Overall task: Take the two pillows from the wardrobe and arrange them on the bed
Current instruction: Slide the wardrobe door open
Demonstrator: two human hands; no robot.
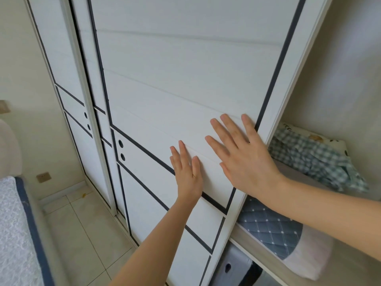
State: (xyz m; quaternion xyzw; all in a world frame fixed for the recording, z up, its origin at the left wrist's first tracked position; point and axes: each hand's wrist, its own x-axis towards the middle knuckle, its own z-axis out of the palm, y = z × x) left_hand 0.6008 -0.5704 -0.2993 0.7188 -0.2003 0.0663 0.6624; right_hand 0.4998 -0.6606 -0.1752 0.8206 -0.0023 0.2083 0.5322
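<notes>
- Up against the white sliding wardrobe door (165, 83), both hands are spread flat on the panel, fingers straight, gripping nothing.
- Left hand (188, 174) sits lower, palm on the door, fingers pointing up and slightly left, just where a dark diagonal trim line (148, 154) crosses the panel.
- Left forearm runs up from the bottom of the view, bare and nearly straight.
- Right hand (245, 159) is higher and closer to the door's right edge, fingers fanned wide; the uppermost fingertip lies right beside the dark vertical trim strip (276, 67).
- Right forearm comes in from the right side, crossing in front of the open wardrobe compartment.
- Neither hand curls round anything; both are released, pressing with flat palms.
- Past the door's right edge the wardrobe stands open, and that's where the pillows are.
- On the upper shelf (296, 174) lies a blue-and-white checked pillow (315, 159), rumpled, with a cream printed edge behind it.
- On the shelf below (243, 244), a pillow with a grey-blue quilted diamond cover (272, 226) and a white end sits at the shelf's front edge, partly behind the right forearm.
- Beneath that shelf, a grey object shows, too cut off to name.
- Far left, the corner of the bed (14, 223), white textured cover with dark blue piping, well apart from the pillows.
- Pale floor tiles (82, 234) lie between bed and wardrobe.
</notes>
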